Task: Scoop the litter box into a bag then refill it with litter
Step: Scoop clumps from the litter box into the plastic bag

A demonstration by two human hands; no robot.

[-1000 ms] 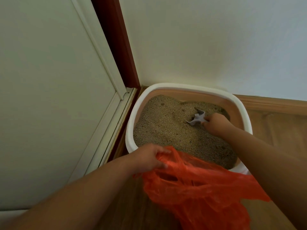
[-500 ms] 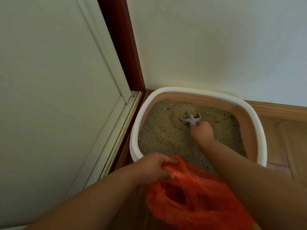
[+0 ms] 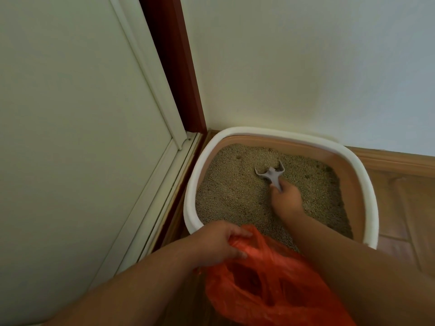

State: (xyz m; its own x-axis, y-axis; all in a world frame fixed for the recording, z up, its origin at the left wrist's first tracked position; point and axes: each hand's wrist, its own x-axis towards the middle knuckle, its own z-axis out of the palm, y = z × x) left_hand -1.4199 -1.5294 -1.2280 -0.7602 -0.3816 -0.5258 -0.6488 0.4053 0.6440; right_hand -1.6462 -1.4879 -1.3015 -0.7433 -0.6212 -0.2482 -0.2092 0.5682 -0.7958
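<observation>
A white-rimmed litter box (image 3: 367, 196) with tan inner walls stands on the floor in a room corner, filled with beige litter (image 3: 233, 187). My right hand (image 3: 286, 200) grips the handle of a grey scoop (image 3: 270, 174), whose head is dug into the litter near the middle of the box. My left hand (image 3: 217, 242) grips the rim of an orange plastic bag (image 3: 270, 285), held open just in front of the box's near edge. The bag hides the box's near rim.
A pale door panel (image 3: 77, 137) with a dark red frame (image 3: 171, 67) stands close on the left. A white wall (image 3: 306, 67) rises behind the box. Wooden baseboard (image 3: 395, 158) and wood floor (image 3: 400, 222) lie to the right.
My right hand has carried the scoop from the right side of the litter toward the middle, and the scoop head now points away from me. The left hand keeps its hold on the bag.
</observation>
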